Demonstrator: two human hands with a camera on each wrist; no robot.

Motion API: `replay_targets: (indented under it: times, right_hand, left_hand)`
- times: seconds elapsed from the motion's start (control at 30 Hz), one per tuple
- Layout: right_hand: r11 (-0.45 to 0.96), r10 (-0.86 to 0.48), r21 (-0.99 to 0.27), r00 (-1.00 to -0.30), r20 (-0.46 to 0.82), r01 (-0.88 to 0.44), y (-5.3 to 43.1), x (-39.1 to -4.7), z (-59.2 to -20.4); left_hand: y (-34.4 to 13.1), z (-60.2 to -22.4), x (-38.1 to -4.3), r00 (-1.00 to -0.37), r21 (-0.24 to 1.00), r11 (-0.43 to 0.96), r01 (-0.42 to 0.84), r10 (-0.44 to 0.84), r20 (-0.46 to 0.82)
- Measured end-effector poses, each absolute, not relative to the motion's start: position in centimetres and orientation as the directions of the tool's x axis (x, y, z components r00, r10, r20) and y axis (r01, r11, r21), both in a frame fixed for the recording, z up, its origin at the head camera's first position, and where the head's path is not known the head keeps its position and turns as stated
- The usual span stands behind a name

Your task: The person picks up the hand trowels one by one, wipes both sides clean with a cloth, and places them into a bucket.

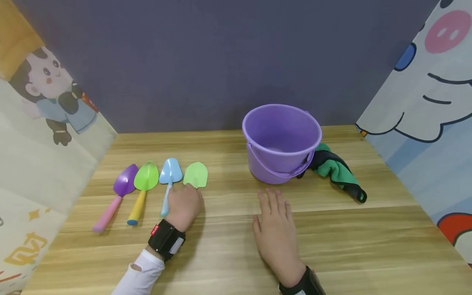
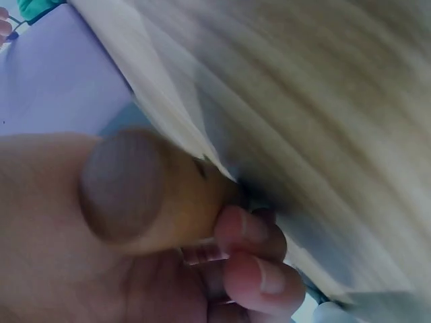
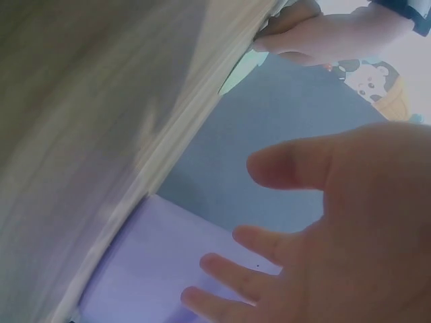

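Note:
My left hand [image 1: 185,205] grips a small garden trowel with a pale green blade [image 1: 196,175]. Its rounded wooden handle [image 2: 195,208] shows between palm and curled fingertips in the left wrist view. The blade is low at the tabletop; whether it touches is unclear. Just left lies a light blue trowel [image 1: 171,168], its handle partly behind the hand. Further left are a green trowel with a yellow handle [image 1: 139,207] and a purple trowel with a pink handle [image 1: 108,214]. My right hand [image 1: 276,235], fingers straight and holding nothing, is in front of a purple bucket [image 1: 267,166].
Beside the bucket on the right lies a crumpled green and black cloth item [image 1: 337,172]. The bucket's handle hangs down its front. A dark wall [image 1: 184,69] closes off the back of the wooden table [image 1: 228,254], with cartoon-printed panels on both sides.

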State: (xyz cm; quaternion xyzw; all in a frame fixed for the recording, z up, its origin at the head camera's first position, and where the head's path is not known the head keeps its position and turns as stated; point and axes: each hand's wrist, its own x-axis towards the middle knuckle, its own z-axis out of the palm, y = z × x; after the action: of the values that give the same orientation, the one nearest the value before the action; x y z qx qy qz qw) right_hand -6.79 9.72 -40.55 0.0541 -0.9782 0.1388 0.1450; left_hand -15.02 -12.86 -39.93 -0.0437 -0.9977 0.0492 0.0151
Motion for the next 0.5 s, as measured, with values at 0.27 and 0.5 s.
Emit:
replay_targets:
  times: [0.27, 0.5]
  right_hand:
    - [0.958, -0.061, -0.244, -0.939, 0.337, -0.15, 9.63, -6.73, -40.58]
    - [0.957, -0.067, -0.245, -0.943, 0.326, -0.153, 9.63, -6.61, -40.44]
  left_hand:
    - [-12.69, -39.9, -15.54, -0.996, -0.095, 0.991, 0.091, 0.093, 0.015]
    - [-12.53, -40.05, -15.55, -0.994, -0.096, 0.989, 0.112, 0.111, -0.016]
